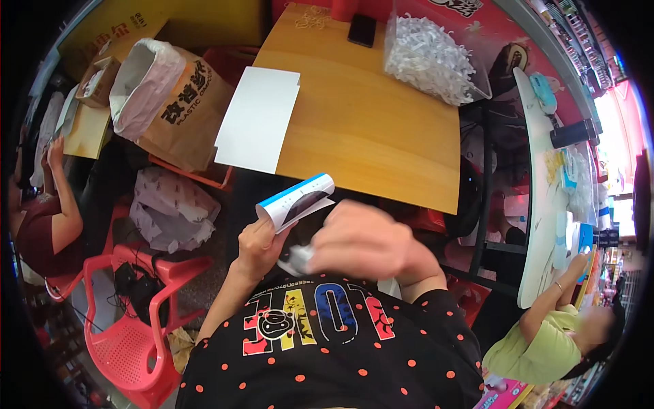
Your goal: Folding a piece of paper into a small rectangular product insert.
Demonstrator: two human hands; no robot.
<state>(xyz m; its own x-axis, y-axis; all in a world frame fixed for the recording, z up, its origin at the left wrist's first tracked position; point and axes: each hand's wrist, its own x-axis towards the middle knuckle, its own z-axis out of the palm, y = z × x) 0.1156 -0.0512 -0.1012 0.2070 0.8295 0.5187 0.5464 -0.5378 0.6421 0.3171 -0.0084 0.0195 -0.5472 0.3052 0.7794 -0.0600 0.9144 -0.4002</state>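
A curled printed sheet (293,195), white with a blue band and a dark picture, is held in my left hand (256,244) just off the table's near edge. Its lower edge bends round toward my chest. My right hand (364,238) is smeared by motion to the right of the sheet, its fingers curled closed. A blurred whitish-grey scrap (298,260) shows at those fingertips, too unclear to name. Flat white sheets (256,123) lie in a stack on the left part of the wooden table (371,146), beyond my left hand.
A clear bag of white paper strips (430,58) and a black phone (361,31) sit at the table's far side. Left stand a big paper sack (194,119) and a pink plastic chair (129,347). People work at side tables, left and right (528,204).
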